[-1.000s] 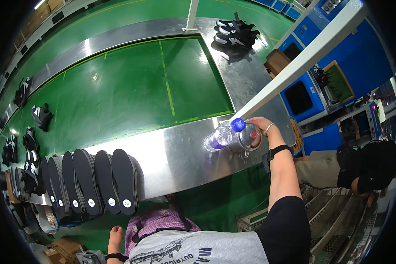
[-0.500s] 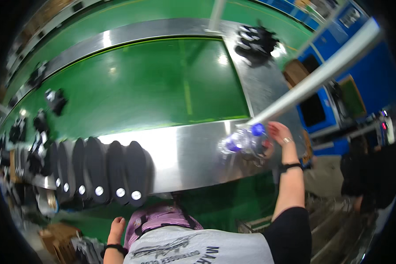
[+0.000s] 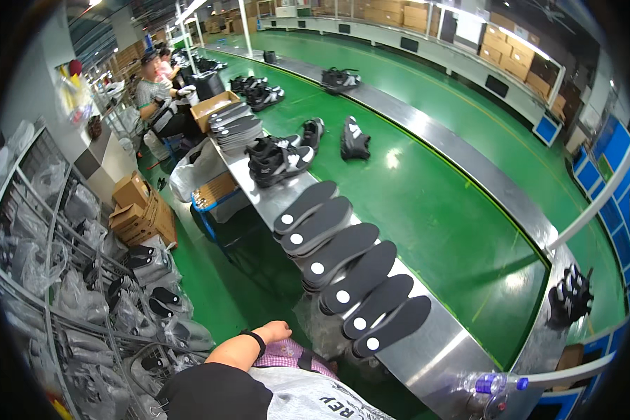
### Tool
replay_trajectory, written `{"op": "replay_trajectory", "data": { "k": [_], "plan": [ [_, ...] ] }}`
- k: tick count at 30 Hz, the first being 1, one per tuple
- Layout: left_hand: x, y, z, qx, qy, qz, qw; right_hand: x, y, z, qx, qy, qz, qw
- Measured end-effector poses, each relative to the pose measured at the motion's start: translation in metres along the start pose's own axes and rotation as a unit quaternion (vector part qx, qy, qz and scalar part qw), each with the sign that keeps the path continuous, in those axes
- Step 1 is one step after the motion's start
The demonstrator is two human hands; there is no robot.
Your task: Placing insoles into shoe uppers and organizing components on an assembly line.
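Observation:
My left hand (image 3: 275, 330) is over my lap, fingers curled together, with nothing visible in it. It touches nothing on the bench. Nearest to it, a row of black insoles (image 3: 369, 277), each with a round white sticker at its heel, lies along the metal ledge (image 3: 425, 338) of the green conveyor. Some lie in low stacks. Beyond the row, black-and-white sneakers (image 3: 280, 159) stand on the ledge. At the lower right are clear plastic bottles (image 3: 492, 383) with purple labels and a purple-blue cap. My right hand is out of the picture.
Wire racks (image 3: 52, 280) with bagged insoles line the left, beside cardboard boxes (image 3: 143, 210). A stool (image 3: 215, 192) stands by the ledge. Farther up sits a co-worker (image 3: 157, 94) near an open carton (image 3: 213, 108). A white post (image 3: 602, 199) rises at the right.
The view has swung left, toward the insoles and racks. My right hand, earlier beside the bottles, has left the picture. My left arm now lies across my lap.

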State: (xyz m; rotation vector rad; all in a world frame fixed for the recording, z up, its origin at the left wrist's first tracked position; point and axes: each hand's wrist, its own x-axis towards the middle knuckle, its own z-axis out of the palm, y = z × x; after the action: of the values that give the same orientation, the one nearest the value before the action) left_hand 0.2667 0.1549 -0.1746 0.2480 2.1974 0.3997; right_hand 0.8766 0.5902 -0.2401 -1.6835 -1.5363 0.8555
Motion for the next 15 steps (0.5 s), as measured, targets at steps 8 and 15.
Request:
{"op": "replay_trajectory", "data": {
  "k": [8,15],
  "plan": [
    [0.014,-0.103,-0.036,-0.063,0.021,-0.004,0.998,-0.085,-0.107,0.19,-0.027,-0.498,-0.119,0.858],
    [0.045,-0.258,-0.088,-0.157,0.036,0.0,0.987,-0.319,-0.304,0.374,-0.069,-0.805,-0.165,0.566]
  ]
}}
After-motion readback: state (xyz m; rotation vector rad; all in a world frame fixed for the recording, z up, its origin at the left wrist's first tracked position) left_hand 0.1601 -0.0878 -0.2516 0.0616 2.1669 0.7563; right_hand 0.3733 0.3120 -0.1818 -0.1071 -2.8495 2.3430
